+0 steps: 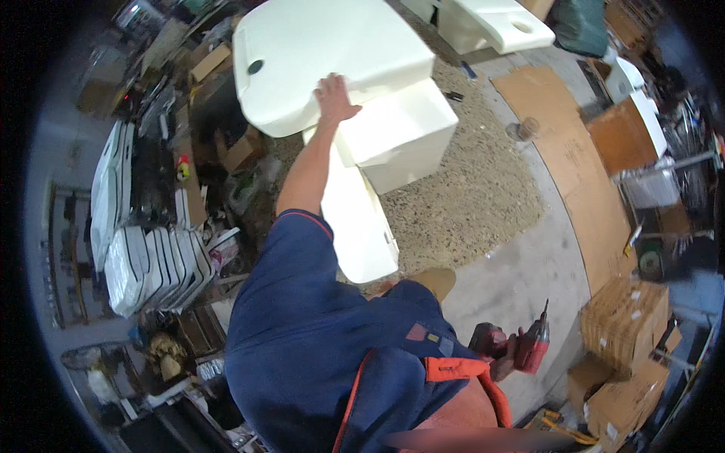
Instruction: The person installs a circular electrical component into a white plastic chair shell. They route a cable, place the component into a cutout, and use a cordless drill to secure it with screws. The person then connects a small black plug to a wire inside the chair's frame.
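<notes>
My left hand (pixel 334 100) reaches forward with its fingers spread. It lies on a large white moulded panel (pixel 332 45) that has a round dark hole near its left edge. Below and right of that hand is a white box-shaped part (pixel 408 124), joined to or pressed against the panel; I cannot tell which. A narrow white piece (pixel 355 226) extends from it toward me. Low at my right side, my right hand (pixel 507 364) is wrapped round the grip of a red cordless drill (pixel 535 346). The drill's bit points up and away from me.
Speckled matting (pixel 483 174) and a long cardboard sheet (pixel 563 143) cover parts of the floor. Cardboard boxes (pixel 625 325) are stacked at right. Wrapped white panels (pixel 155 268) stand at left, among clutter. Another white moulded part (pixel 502 26) sits at the far right.
</notes>
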Action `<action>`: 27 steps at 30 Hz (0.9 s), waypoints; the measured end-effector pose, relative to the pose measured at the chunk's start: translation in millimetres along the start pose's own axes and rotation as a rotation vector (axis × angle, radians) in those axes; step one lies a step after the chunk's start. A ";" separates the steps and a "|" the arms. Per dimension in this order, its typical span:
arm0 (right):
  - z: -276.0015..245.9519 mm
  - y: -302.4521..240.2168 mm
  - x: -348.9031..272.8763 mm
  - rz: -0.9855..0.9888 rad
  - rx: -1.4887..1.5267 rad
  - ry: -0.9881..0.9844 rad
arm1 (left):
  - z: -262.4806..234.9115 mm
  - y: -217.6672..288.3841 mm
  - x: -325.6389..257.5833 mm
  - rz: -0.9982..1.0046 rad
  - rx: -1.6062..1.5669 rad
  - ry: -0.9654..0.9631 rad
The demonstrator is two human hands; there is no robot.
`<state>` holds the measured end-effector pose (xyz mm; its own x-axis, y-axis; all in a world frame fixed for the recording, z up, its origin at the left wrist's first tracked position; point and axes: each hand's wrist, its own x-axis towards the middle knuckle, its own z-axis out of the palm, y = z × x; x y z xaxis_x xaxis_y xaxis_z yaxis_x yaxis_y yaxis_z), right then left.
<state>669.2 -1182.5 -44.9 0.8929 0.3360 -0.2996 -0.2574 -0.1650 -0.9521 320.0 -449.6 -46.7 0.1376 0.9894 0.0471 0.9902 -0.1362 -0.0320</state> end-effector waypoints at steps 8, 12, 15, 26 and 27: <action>31.5 -45.5 44.5 -0.068 0.098 0.021 | 25.3 -2.6 7.2 -0.125 0.047 0.081; 75.0 -50.3 141.3 -0.030 0.044 0.027 | 25.4 21.7 21.1 -0.307 -0.131 0.066; 111.5 -65.2 226.9 0.002 -0.202 -0.021 | 21.8 39.5 34.8 -0.465 -0.234 0.099; 289.2 -222.0 550.7 -0.112 -0.396 -0.229 | -268.5 214.2 160.7 0.111 -0.990 0.357; 305.8 -231.6 571.8 -0.204 -0.300 -0.286 | -322.0 238.4 169.8 0.229 -0.907 0.428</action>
<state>1126.5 -668.5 -14.3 0.7653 0.6252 -0.1533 0.0687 -0.3160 -0.9463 587.6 -330.5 275.2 0.1469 0.8580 0.4923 0.5613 -0.4821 0.6727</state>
